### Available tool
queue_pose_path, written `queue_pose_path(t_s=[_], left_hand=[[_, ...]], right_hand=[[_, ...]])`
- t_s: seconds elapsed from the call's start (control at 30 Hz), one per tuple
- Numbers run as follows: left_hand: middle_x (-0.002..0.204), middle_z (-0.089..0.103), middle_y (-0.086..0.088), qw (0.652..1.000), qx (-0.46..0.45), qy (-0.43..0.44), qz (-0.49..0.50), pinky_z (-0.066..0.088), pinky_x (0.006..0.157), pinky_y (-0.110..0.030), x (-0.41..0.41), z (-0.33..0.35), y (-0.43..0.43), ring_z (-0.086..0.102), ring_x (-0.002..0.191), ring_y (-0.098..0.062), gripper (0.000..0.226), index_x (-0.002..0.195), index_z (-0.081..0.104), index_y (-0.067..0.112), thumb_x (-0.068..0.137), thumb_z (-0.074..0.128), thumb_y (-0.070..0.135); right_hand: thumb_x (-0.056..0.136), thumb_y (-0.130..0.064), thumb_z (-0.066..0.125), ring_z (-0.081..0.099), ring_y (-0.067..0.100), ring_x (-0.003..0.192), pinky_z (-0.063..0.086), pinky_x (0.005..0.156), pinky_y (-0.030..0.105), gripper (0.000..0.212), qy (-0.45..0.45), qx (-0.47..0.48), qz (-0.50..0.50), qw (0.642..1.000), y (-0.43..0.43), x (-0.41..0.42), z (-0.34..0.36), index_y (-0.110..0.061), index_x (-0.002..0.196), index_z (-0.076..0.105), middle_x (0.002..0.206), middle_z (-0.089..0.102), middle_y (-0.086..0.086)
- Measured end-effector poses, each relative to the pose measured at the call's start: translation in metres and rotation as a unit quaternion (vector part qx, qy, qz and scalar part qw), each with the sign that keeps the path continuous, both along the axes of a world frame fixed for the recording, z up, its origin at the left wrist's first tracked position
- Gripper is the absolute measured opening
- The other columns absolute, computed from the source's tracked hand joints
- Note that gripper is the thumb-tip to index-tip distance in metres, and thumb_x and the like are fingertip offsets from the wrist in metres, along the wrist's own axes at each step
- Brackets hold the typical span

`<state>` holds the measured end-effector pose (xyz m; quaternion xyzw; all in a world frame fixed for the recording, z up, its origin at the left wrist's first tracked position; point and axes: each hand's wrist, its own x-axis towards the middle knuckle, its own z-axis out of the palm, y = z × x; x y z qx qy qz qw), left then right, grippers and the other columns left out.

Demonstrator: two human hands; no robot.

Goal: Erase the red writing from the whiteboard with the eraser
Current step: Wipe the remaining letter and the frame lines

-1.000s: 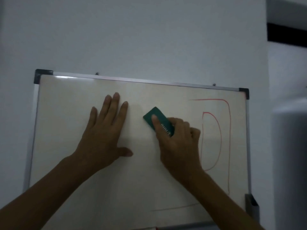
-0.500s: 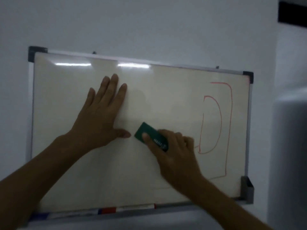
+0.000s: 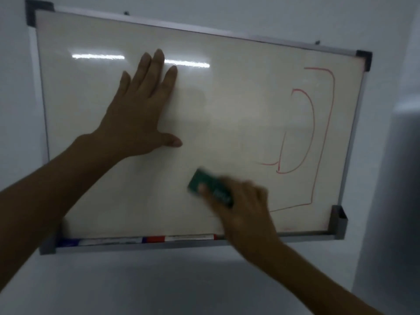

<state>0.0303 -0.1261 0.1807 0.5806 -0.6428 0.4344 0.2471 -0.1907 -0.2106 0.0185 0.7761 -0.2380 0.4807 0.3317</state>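
A whiteboard (image 3: 79, 137) with a metal frame hangs on the wall. Red writing (image 3: 312, 123) covers its right part: a curved D-like loop inside a larger outline that runs down the right side and along the bottom. My right hand (image 3: 246, 212) is shut on a green eraser (image 3: 208, 185), pressed to the board low in the middle, left of the red lines; both are blurred. My left hand (image 3: 138, 114) lies flat on the board's left half, fingers spread.
A marker tray (image 3: 159, 243) runs under the board with a blue-capped and a red-capped marker lying in it. A grey holder (image 3: 338, 222) sits at the lower right corner. A pale rounded object (image 3: 395, 178) stands at the right edge.
My right hand has swept the eraser down the board toward its lower middle. A short red stroke left of the loop now shows. The view has tilted down; my left hand stays flat.
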Motion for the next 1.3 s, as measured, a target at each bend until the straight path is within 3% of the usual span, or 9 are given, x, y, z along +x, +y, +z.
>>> queue_pose_path(t_s=[0.1, 0.23, 0.37, 0.5, 0.63, 0.77, 0.9, 1.17, 1.3], left_hand=[[0.162, -0.014, -0.015, 1.000, -0.003, -0.005, -0.001, 0.002, 0.117, -0.055, 0.001, 0.001, 0.000, -0.013, 0.150, -0.032, 0.129, 0.153, -0.001, 0.012, 0.061, 0.075, 0.059], [0.163, -0.012, -0.014, 1.000, -0.003, -0.001, -0.002, 0.005, 0.117, -0.055, 0.003, 0.000, 0.002, -0.012, 0.150, -0.031, 0.127, 0.154, 0.001, 0.013, 0.061, 0.076, 0.058], [0.163, -0.013, -0.014, 1.000, 0.004, 0.002, -0.003, 0.004, 0.117, -0.055, 0.000, 0.000, 0.002, -0.013, 0.150, -0.031, 0.127, 0.154, 0.001, 0.012, 0.062, 0.077, 0.056], [0.162, -0.014, -0.014, 1.000, 0.005, 0.004, -0.004, 0.004, 0.117, -0.056, -0.001, 0.000, 0.002, -0.014, 0.150, -0.032, 0.127, 0.154, -0.001, 0.012, 0.063, 0.077, 0.055], [0.162, -0.016, -0.015, 1.000, 0.013, -0.002, -0.001, 0.003, 0.119, -0.057, 0.000, -0.001, 0.004, -0.016, 0.149, -0.032, 0.126, 0.153, -0.003, 0.012, 0.065, 0.076, 0.055], [0.162, -0.015, -0.016, 1.000, 0.022, 0.004, -0.003, 0.003, 0.119, -0.058, 0.002, -0.001, 0.005, -0.014, 0.149, -0.033, 0.126, 0.153, -0.002, 0.012, 0.063, 0.076, 0.054], [0.162, -0.011, -0.019, 1.000, 0.019, -0.004, 0.002, 0.007, 0.118, -0.063, 0.003, 0.000, 0.004, -0.011, 0.149, -0.036, 0.126, 0.153, 0.001, 0.010, 0.063, 0.076, 0.055], [0.162, -0.004, -0.021, 1.000, 0.007, 0.007, -0.002, 0.007, 0.118, -0.061, -0.002, 0.000, 0.002, -0.007, 0.149, -0.038, 0.125, 0.153, 0.004, 0.009, 0.062, 0.078, 0.053], [0.162, -0.009, -0.020, 1.000, 0.014, 0.008, 0.004, 0.006, 0.119, -0.059, -0.003, 0.001, 0.004, -0.010, 0.149, -0.036, 0.124, 0.153, 0.002, 0.008, 0.064, 0.079, 0.049]], right_hand=[[0.078, -0.011, 0.073, 0.055, 0.031, 0.102, 0.031, 0.082, 0.039, 0.073, 0.127, -0.060, -0.005, 0.990, -0.003, -0.020, 0.000, -0.033, 0.143, 0.047, 0.130, 0.060, 0.016], [0.093, -0.017, 0.063, 0.055, 0.038, 0.100, 0.029, 0.081, 0.040, 0.054, -0.112, -0.045, -0.038, 0.992, -0.023, -0.046, 0.094, -0.027, 0.144, 0.047, 0.122, 0.058, 0.023], [0.097, -0.020, 0.054, 0.050, 0.039, 0.107, 0.025, 0.083, 0.036, 0.049, -0.228, -0.018, -0.058, 0.972, -0.029, -0.049, 0.123, -0.022, 0.146, 0.045, 0.125, 0.053, 0.025], [0.094, -0.018, 0.060, 0.057, 0.028, 0.095, 0.042, 0.081, 0.043, 0.040, -0.099, 0.034, 0.007, 0.995, -0.009, -0.017, 0.034, -0.032, 0.132, 0.060, 0.115, 0.066, 0.012], [0.079, -0.008, 0.065, 0.052, 0.029, 0.104, 0.031, 0.082, 0.038, 0.062, 0.159, -0.048, -0.006, 0.986, 0.001, -0.030, -0.019, -0.032, 0.135, 0.057, 0.129, 0.062, 0.014], [0.098, -0.047, 0.052, 0.061, 0.031, 0.097, 0.036, 0.085, 0.039, 0.028, 0.003, -0.002, -0.041, 0.999, -0.019, -0.048, 0.061, -0.037, 0.123, 0.061, 0.110, 0.067, 0.003], [0.098, -0.019, 0.052, 0.052, 0.039, 0.102, 0.025, 0.079, 0.035, 0.043, -0.152, -0.037, -0.037, 0.987, -0.023, -0.053, 0.090, -0.024, 0.140, 0.053, 0.124, 0.056, 0.023], [0.072, -0.007, 0.080, 0.052, 0.034, 0.109, 0.031, 0.085, 0.042, 0.074, 0.182, -0.021, -0.006, 0.983, -0.004, -0.041, -0.042, -0.034, 0.136, 0.055, 0.134, 0.058, 0.014], [0.079, -0.012, 0.073, 0.053, 0.034, 0.106, 0.029, 0.082, 0.041, 0.066, 0.168, -0.051, -0.025, 0.984, -0.008, -0.051, 0.003, -0.041, 0.135, 0.054, 0.133, 0.058, 0.011]])
